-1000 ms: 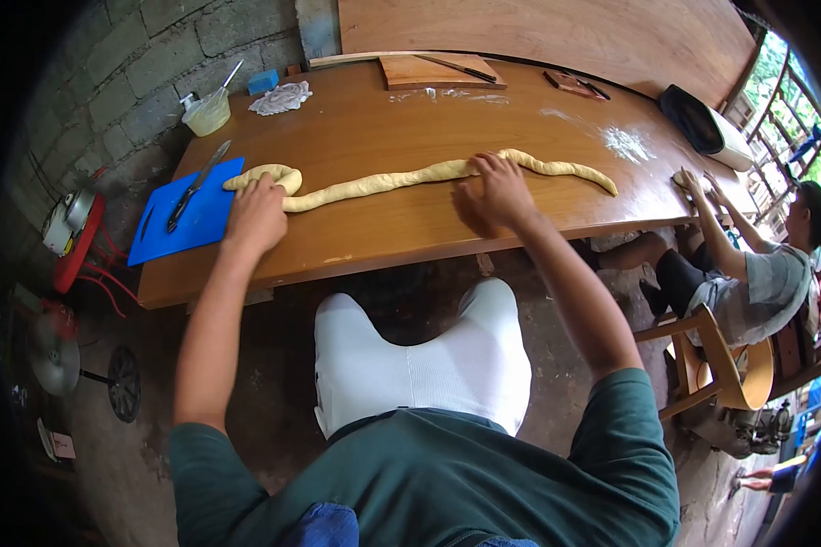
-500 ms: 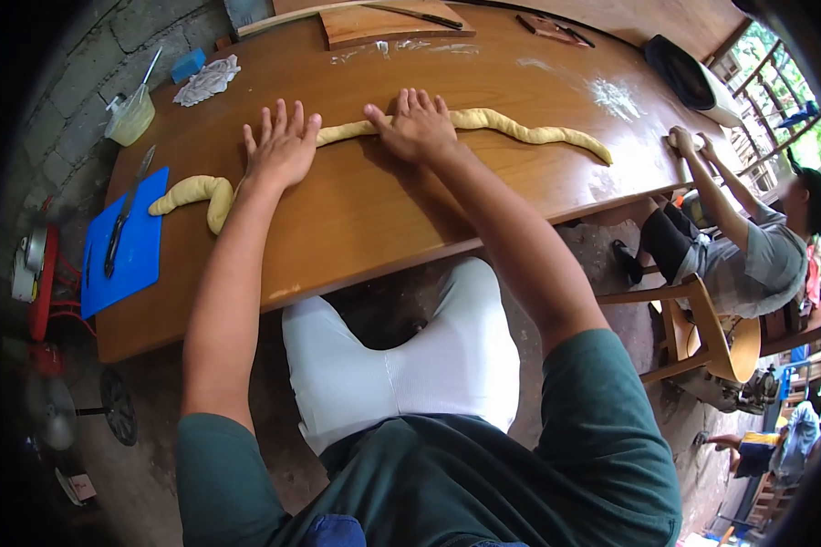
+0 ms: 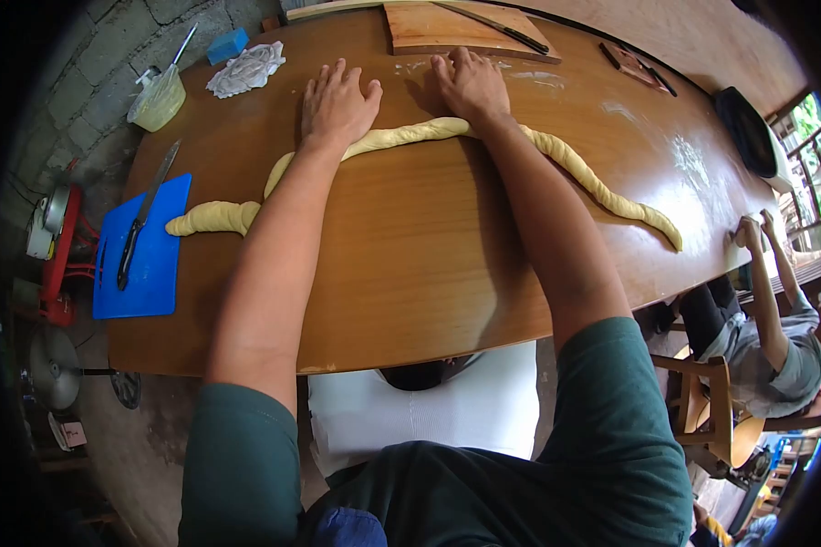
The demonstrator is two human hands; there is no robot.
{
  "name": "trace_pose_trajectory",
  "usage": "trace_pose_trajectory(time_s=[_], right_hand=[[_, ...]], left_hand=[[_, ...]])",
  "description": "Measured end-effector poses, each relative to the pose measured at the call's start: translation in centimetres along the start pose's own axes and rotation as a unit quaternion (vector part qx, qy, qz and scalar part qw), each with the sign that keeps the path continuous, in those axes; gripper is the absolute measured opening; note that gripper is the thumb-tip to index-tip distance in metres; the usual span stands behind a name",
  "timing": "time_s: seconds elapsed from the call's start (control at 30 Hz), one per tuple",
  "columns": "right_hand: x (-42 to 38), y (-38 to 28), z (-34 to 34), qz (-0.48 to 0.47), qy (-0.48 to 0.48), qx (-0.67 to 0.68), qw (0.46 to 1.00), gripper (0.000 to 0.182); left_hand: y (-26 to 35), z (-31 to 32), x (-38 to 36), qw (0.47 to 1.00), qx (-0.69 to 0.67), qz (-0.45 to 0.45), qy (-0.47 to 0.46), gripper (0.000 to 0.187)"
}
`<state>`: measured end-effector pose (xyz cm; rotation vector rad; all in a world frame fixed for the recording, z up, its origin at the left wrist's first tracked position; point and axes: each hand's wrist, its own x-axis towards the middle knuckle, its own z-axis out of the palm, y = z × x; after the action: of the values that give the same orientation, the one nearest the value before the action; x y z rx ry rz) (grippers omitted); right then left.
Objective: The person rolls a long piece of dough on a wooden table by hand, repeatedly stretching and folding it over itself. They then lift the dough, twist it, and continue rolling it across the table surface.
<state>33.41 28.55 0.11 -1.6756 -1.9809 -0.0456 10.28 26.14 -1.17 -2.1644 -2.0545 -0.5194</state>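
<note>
A long rope of pale yellow dough [image 3: 410, 134] winds across the wooden table [image 3: 401, 237], thicker at its left end and tapering to the right. My left hand [image 3: 339, 108] is open just beyond the rope, fingers stretched forward, and that forearm hides part of the dough. Beyond the rope too is my right hand [image 3: 474, 87], its fingers apart and pointing away, with the dough running by its wrist. Neither hand grips anything. The rope's left tip reaches the edge of a blue cutting board [image 3: 160, 283], where a black-handled knife [image 3: 129, 251] lies.
A tub [image 3: 160, 100] with a utensil, a crumpled cloth [image 3: 248, 70] and a blue sponge [image 3: 227, 45] are at the far left. A wooden board [image 3: 456, 32] bears another knife [image 3: 511, 35]. Flour [image 3: 691, 159] dusts the right side. Another person [image 3: 775, 346] works at the right end.
Both hands have slid forward, away from me, past the dough. The rope's middle now bows away from me and its right end points nearer. My view has shifted.
</note>
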Motion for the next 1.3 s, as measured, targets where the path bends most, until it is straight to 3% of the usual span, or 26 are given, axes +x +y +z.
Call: trace_pose_trajectory(time_s=[0.13,0.23,0.47,0.57,0.63,0.67,0.7,0.77,0.83,0.9,0.97,1.03,1.1,1.17,1.23,1.3], right_hand=[[-1.8,0.0,-0.3,0.011,-0.030,-0.038,0.999,0.065],[-4.2,-0.7,-1.8,0.052,-0.135,-0.058,0.988,0.077],[-11.4,-2.6,-3.8,0.050,-0.137,-0.049,0.988,0.084],[-15.8,-3.6,-5.9,0.017,-0.127,-0.042,0.991,0.084],[-19.8,-4.1,-7.0,-0.017,-0.095,-0.054,0.994,0.084],[-22.2,-4.1,-7.3,-0.084,-0.017,-0.092,0.992,0.076],[-24.5,-4.6,-8.7,-0.087,-0.016,-0.092,0.992,0.076],[-27.2,-6.0,-12.9,-0.082,-0.070,-0.062,0.992,0.057],[-28.4,-5.0,-15.4,-0.110,-0.070,-0.041,0.991,0.048],[-29.1,-4.2,-16.9,-0.142,-0.076,-0.016,0.987,0.039],[-29.1,-4.0,-17.8,-0.128,-0.045,-0.010,0.991,0.034],[-28.8,-4.2,-17.5,-0.151,-0.053,-0.006,0.987,0.043],[-28.4,-3.8,-14.5,-0.256,0.055,0.017,0.965,0.055],[-28.0,-4.3,-12.3,-0.273,0.023,0.000,0.962,0.064],[-27.0,-6.1,-12.2,-0.123,-0.098,-0.043,0.987,0.062],[-25.9,-7.6,-13.7,-0.127,-0.101,-0.073,0.984,0.058]], left_hand=[[0.1,-0.4,-0.7,0.996,-0.049,0.077,-0.021,0.065],[0.9,-0.7,-3.4,0.998,-0.002,0.023,-0.062,0.068],[2.1,-3.8,-9.7,0.991,-0.002,0.025,-0.133,0.076],[1.7,-4.7,-13.0,0.991,-0.021,0.058,-0.118,0.075],[1.1,-5.9,-15.9,0.982,-0.052,0.130,-0.125,0.073],[0.7,-6.1,-18.1,0.981,-0.041,0.185,-0.042,0.063],[0.5,-7.3,-19.9,0.981,-0.040,0.183,-0.041,0.063],[0.3,-10.9,-22.6,0.963,-0.114,0.232,-0.076,0.051],[-0.6,-13.1,-24.6,0.955,-0.149,0.253,-0.026,0.043],[-1.4,-16.1,-25.9,0.921,-0.270,0.208,-0.186,0.043],[-2.8,-17.2,-26.7,0.941,-0.223,0.209,-0.144,0.044],[-4.8,-17.2,-26.5,0.942,-0.149,0.297,0.040,0.052],[-6.4,-16.1,-26.2,0.970,-0.027,0.236,-0.048,0.076],[-7.7,-13.9,-25.8,0.973,-0.074,0.205,-0.074,0.081],[-7.9,-13.6,-25.3,0.976,-0.088,0.185,-0.068,0.082],[-8.1,-14.2,-24.4,0.978,-0.100,0.170,-0.065,0.083]])
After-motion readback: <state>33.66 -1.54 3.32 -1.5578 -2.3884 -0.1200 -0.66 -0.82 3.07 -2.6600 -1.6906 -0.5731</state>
